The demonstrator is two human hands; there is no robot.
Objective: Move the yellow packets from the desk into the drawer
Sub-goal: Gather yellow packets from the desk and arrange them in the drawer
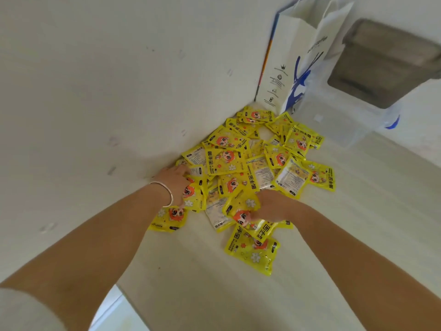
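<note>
Several yellow packets (pixel 250 168) with a red-haired cartoon figure lie in a loose heap on the pale desk (pixel 191 271), pushed against the white wall. My left hand (pixel 175 180), a silver bangle on its wrist, reaches into the heap's left edge with its fingers among the packets; its grip is hidden. My right hand (pixel 269 206) lies on the near side of the heap, its fingers curled round a packet (pixel 241 211). One packet (pixel 253 253) lies nearest me. The drawer is not in view.
A white paper bag (pixel 298 63) with blue print stands in the corner behind the heap. A clear plastic box (pixel 338 125) sits to its right. A grey recess (pixel 386 65) shows at the upper right. The desk's near edge (pixel 124 295) runs at the bottom left.
</note>
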